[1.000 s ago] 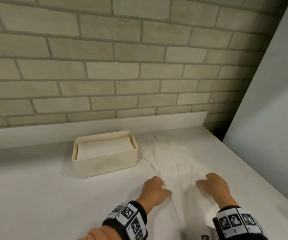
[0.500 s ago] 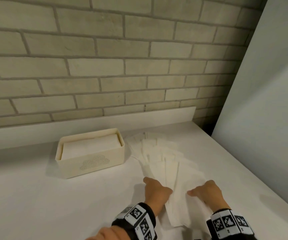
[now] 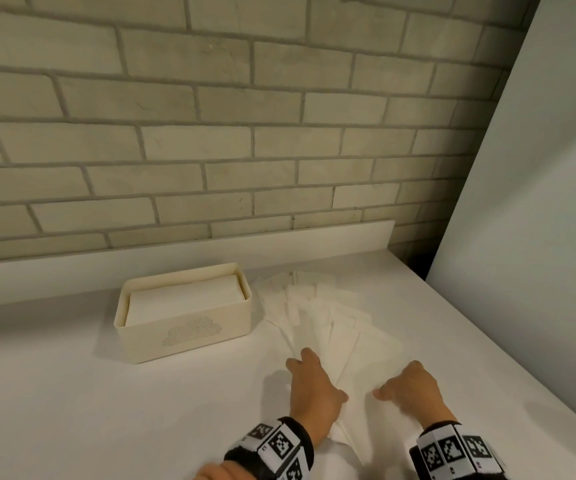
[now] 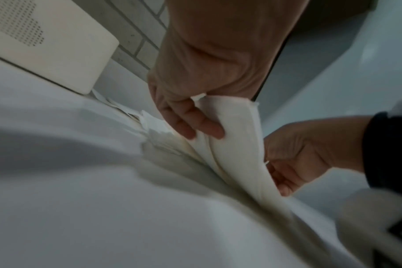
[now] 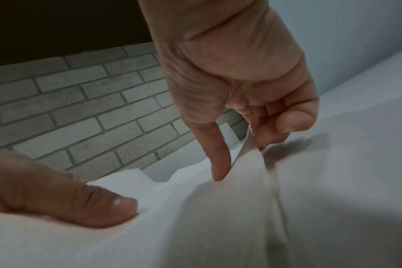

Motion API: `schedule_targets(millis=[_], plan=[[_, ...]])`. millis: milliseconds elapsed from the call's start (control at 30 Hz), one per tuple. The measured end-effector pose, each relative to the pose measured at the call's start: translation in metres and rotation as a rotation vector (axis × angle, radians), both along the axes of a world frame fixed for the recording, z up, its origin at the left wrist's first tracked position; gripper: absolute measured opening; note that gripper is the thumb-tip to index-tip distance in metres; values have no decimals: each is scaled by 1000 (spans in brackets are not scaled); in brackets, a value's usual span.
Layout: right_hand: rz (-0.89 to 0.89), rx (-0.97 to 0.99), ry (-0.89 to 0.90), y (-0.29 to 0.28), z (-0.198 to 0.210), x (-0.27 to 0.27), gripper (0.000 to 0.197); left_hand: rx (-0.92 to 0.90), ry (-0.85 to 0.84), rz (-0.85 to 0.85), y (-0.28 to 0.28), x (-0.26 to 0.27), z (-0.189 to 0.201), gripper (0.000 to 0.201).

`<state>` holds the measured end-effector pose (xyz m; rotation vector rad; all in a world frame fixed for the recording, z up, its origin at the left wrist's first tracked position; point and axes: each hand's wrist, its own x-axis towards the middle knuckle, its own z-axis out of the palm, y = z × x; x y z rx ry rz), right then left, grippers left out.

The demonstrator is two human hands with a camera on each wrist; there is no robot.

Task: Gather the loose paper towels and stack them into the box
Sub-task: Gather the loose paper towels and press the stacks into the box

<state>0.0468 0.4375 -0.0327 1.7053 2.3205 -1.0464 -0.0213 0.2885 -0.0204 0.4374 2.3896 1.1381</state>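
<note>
Head view: loose paper towels [image 3: 317, 317] fan across the desk [image 3: 106, 410] just right of the box [image 3: 182, 317]. Left wrist view: left hand [image 4: 195, 87] pinches several lifted sheets. Right wrist view: right hand [image 5: 236, 90] pinches one edge; thin sheets could slip or crumple if squeezed unevenly.

Left hand [image 4: 209, 72] gripping towels [image 4: 232, 137] (apparently several)

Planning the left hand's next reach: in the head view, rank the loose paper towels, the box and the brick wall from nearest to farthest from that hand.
1. Loose paper towels: under the left hand, which holds their near ends, fanned out ahead.
2. Box: ahead and to the left, on the counter, already holding stacked towels.
3. Brick wall: farthest, behind the box at the counter's back.
</note>
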Motion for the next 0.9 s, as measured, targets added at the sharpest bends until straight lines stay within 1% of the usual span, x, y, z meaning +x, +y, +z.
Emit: schedule_targets(millis=[133, 200, 233, 267, 333, 367, 400, 467, 567, 600, 633, 767, 833, 900], plan=[[17, 51, 3, -7, 2, -3, 80, -49, 90, -54, -5, 4, -12, 44], [34, 73, -2, -11, 7, -4, 77, -90, 97, -57, -5, 4, -15, 43], [41, 73, 0, -12, 9, -4, 73, -106, 79, -48, -4, 3, -16, 47], [52, 69, -2, -13, 11, -4, 68, -107, 36, -26, -4, 1, -16, 56], [79, 45, -25, -17, 14, -5, 52, -72, -76, 20, -4, -4, -17, 75], [85, 27, -30, -17, 13, -5, 45, -57, -112, 17, -5, -8, -17, 80], [85, 12, -25, -18, 13, -5, 39, -58, -129, -2, -6, -10, -17, 81], [79, -7, 3, -19, 12, -5, 37, -58, -126, -53, -8, -13, -17, 71], [52, -45, 54, -18, 12, -5, 46, 14, -127, -83, -8, -16, -17, 40], [38, -58, 82, -18, 13, -5, 47, 43, -137, -83, -9, -16, -16, 33], [24, -70, 112, -17, 15, -5, 45, 78, -148, -87, -9, -16, -16, 31], [-23, -117, 250, -15, 24, -4, 29, 250, -232, -139, -14, -17, -10, 40], [-43, -174, 372, -15, 28, -3, 30, 330, -306, -166, -17, -19, -6, 48], [-62, -247, 483, -16, 30, -2, 34, 427, -434, -173, -21, -23, -3, 51]])
